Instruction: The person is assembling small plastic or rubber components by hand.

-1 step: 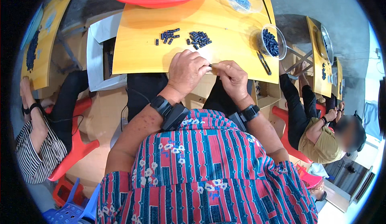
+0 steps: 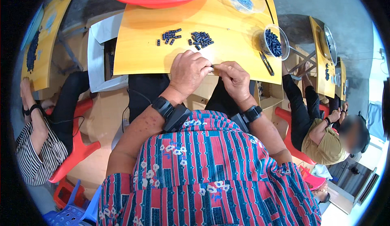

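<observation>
Just off the near edge of the yellow table, my two hands meet fingertip to fingertip. My left hand [image 2: 187,72] is closed in a pinch on a small black piece [image 2: 212,66], most of it covered by the fingers. Against the piece's other side, my right hand [image 2: 235,79] is pinched closed too; what lies between its thumb and forefinger is too small to make out. Beyond the hands are two loose groups of short black plastic pieces, a left group [image 2: 170,36] and a right group [image 2: 200,39].
A red basin [image 2: 162,0] heaped with dark pieces stands at the table's [image 2: 142,59] far side. A clear tub [image 2: 285,43] of dark pieces, a black pen-like tool [image 2: 266,63] and a tub of light-blue bits [image 2: 243,0] are on the right. People sit at tables on both sides.
</observation>
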Demonstrator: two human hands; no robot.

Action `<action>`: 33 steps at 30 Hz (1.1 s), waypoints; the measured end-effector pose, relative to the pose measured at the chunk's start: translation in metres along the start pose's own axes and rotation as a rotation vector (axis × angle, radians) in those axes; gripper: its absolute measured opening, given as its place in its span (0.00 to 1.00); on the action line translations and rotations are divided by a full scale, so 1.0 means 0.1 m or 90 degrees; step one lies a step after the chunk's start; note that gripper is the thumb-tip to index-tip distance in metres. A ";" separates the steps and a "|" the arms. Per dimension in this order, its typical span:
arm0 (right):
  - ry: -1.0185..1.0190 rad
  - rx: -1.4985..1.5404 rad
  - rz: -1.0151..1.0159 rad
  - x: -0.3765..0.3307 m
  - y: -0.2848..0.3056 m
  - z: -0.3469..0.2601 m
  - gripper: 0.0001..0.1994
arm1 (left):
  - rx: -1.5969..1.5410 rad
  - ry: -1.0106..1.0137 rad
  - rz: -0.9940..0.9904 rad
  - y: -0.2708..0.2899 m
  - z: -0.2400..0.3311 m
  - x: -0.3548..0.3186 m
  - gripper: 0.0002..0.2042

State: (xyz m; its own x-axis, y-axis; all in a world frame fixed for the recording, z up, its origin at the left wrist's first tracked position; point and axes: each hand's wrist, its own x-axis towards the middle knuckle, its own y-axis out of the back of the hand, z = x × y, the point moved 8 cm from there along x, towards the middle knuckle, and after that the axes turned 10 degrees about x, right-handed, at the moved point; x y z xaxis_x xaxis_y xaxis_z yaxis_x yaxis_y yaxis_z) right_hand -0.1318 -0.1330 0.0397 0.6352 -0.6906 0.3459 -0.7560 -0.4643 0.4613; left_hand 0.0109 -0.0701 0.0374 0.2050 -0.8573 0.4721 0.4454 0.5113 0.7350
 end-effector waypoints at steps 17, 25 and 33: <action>0.138 -0.131 -0.149 0.11 -0.10 -0.25 0.13 | 0.004 -0.001 -0.010 0.02 0.02 -0.01 0.05; -0.131 0.106 0.008 0.28 -0.02 0.22 0.09 | -0.011 -0.009 -0.004 0.04 0.01 -0.01 0.05; -0.061 -0.086 0.051 0.51 -0.07 0.17 0.13 | -0.015 -0.015 -0.028 0.05 0.02 -0.02 0.05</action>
State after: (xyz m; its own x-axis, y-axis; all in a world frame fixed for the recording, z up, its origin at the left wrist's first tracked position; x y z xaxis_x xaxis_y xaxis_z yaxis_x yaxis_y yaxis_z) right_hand -0.0969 -0.1746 0.0404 0.5505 -0.7753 0.3098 -0.7717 -0.3310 0.5431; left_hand 0.0106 -0.0658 0.0410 0.1644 -0.8769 0.4516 0.4738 0.4718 0.7436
